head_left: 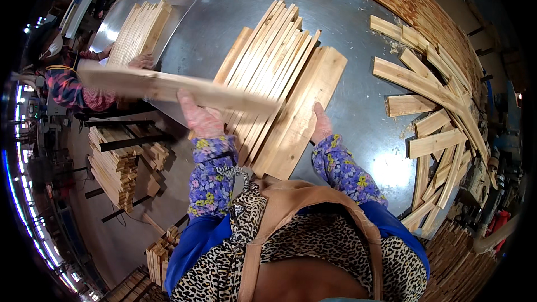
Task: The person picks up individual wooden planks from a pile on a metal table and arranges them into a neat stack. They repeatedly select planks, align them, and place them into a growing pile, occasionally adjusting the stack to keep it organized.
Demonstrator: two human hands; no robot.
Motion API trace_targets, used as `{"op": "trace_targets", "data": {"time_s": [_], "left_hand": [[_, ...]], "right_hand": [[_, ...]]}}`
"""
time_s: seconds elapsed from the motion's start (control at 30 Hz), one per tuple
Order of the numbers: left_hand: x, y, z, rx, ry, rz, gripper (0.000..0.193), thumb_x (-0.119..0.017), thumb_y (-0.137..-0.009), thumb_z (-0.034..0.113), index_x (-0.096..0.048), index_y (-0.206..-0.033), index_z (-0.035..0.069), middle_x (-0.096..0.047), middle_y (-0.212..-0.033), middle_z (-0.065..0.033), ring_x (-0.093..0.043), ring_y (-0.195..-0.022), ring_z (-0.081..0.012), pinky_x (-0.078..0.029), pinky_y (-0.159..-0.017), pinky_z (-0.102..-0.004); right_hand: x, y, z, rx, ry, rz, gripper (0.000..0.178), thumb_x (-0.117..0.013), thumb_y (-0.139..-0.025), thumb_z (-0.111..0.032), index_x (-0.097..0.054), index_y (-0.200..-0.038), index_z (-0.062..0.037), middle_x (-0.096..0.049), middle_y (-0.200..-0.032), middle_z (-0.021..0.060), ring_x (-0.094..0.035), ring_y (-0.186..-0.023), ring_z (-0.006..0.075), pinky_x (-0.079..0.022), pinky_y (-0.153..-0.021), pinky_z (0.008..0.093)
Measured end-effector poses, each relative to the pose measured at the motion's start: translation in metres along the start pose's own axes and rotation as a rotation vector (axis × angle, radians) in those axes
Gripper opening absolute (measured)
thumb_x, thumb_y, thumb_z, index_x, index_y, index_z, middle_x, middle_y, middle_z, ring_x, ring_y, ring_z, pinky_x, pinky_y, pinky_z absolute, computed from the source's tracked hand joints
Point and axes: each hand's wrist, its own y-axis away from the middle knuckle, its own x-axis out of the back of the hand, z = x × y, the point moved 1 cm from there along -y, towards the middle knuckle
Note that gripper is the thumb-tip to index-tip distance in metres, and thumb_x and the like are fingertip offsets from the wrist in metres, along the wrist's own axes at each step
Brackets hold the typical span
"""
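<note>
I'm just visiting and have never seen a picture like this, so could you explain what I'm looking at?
There is no robot here: these are a person's own bare hands. The single picture comes from a wide fisheye camera worn on the head, looking down, which is why straight edges bend near the rim.

The left hand holds a long wooden board, blurred in this shot. The right hand is at the right edge of a wide plank. Beside that plank, narrow boards stand packed in a row on a metal-topped table. Loose boards lie criss-crossed on the right. At the far left, a co-worker has hands by another stack of boards.
</note>
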Motion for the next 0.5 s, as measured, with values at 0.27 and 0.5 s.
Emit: {"op": "trace_targets", "data": {"time_s": [0.27,0.5], "left_hand": [[-0.007,-0.134,-0.095,0.363,0.572,0.018,0.052,-0.074,-0.107,0.046,-0.063,-0.127,-0.002,-0.069,-0.118,-0.0165,-0.07,-0.097,-0.032,-0.064,-0.094,-0.0459],[-0.009,-0.133,-0.161,0.508,0.222,-0.123,0.042,-0.068,-0.11,0.041,-0.061,-0.119,0.001,-0.069,-0.108,-0.0136,-0.068,-0.107,-0.0276,-0.058,-0.099,-0.0415]], "right_hand": [[0.003,-0.047,0.013,0.255,0.559,0.351,0.09,-0.065,-0.106,-0.061,-0.049,-0.16,0.0091,-0.058,-0.159,0.0259,-0.056,-0.144,0.0391,-0.041,-0.122,0.0448],[-0.112,0.024,-0.022,0.325,1.31,0.421,0.075,-0.054,-0.112,-0.05,-0.044,-0.16,0.0078,-0.063,-0.147,0.0325,-0.059,-0.139,0.0454,-0.044,-0.119,0.0467]]}}
